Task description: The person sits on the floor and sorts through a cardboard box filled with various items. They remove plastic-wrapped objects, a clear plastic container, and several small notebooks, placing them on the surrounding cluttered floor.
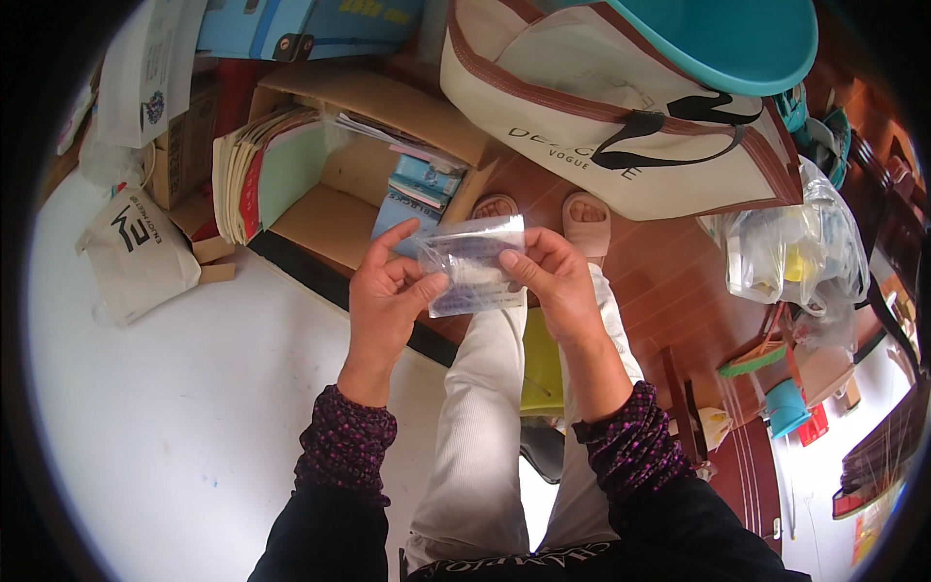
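A small clear plastic packet with print on it is stretched between both my hands, above my knees. My left hand pinches its left edge between thumb and fingers, with the index finger raised. My right hand grips its right side, the thumb lying on top. What the packet contains cannot be made out. Just beyond it stands an open cardboard box with upright folders and papers at its left side and blue boxes at its right.
A large cream bag with brown trim holds a turquoise basin at the upper right. A blue case lies behind the cardboard box. White plastic bags, a green brush and a light blue bucket are at the right.
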Available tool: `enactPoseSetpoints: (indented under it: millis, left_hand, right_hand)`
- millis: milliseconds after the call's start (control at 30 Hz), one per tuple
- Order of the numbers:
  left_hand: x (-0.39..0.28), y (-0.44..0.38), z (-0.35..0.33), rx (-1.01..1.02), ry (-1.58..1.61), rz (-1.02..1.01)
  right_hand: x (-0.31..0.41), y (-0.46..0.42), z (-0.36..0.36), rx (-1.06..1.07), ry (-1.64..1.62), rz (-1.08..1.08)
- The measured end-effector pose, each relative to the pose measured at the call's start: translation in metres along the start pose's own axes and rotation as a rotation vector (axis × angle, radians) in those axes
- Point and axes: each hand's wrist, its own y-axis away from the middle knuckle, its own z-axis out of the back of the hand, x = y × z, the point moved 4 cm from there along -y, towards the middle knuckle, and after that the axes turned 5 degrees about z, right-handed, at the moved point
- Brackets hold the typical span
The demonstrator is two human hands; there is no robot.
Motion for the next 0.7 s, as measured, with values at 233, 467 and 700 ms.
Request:
enactPoseSetpoints:
  millis: [233,467,700]
  left_hand:
    - [-0.001,0.000,-0.007,0.002,-0.152,-0.053]
    - [-0.019,-0.001,-0.021,-0.108,-0.330,-0.186]
    - [-0.112,-0.022,-0.126,-0.113,-0.908,-0.655]
  right_hand:
    - [-0.008,-0.002,0.014,-0.036,-0.002,0.037]
    - [0.073,0.024,0.029,-0.269,0.319,0.162]
    - [0.200,0.103,0.018,-0.596,0.792,1.265]
